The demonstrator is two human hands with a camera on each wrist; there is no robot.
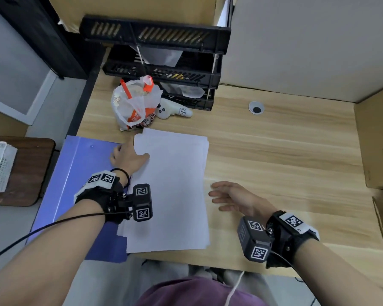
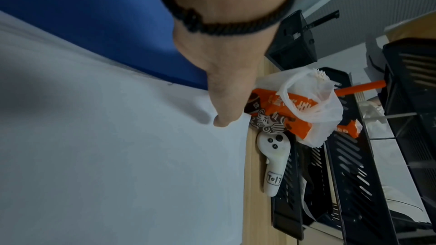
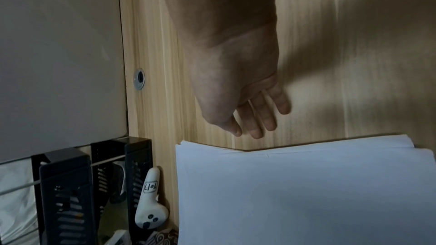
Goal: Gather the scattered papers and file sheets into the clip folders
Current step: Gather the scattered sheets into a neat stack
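Observation:
A stack of white paper sheets [image 1: 175,191] [image 2: 118,156] [image 3: 295,193] lies on the wooden desk, its left part overlapping an open blue folder [image 1: 84,173] [image 2: 82,16]. My left hand [image 1: 128,156] [image 2: 226,81] is at the stack's far left corner: the thumb presses on top of the sheets and the fingers curl at the edge over the folder. Whether fingertips reach under the paper is hidden. My right hand [image 1: 228,196] [image 3: 250,111] is flat over the bare desk just right of the stack's right edge, fingers straight, holding nothing.
Just behind the stack are a white plastic bag with an orange cup [image 1: 134,107] and a white controller [image 1: 173,110]. Black stacked trays [image 1: 164,71] stand at the back. A cable hole [image 1: 256,108] and cardboard boxes [image 1: 376,138] are on the right, a brown side table [image 1: 20,173] on the left.

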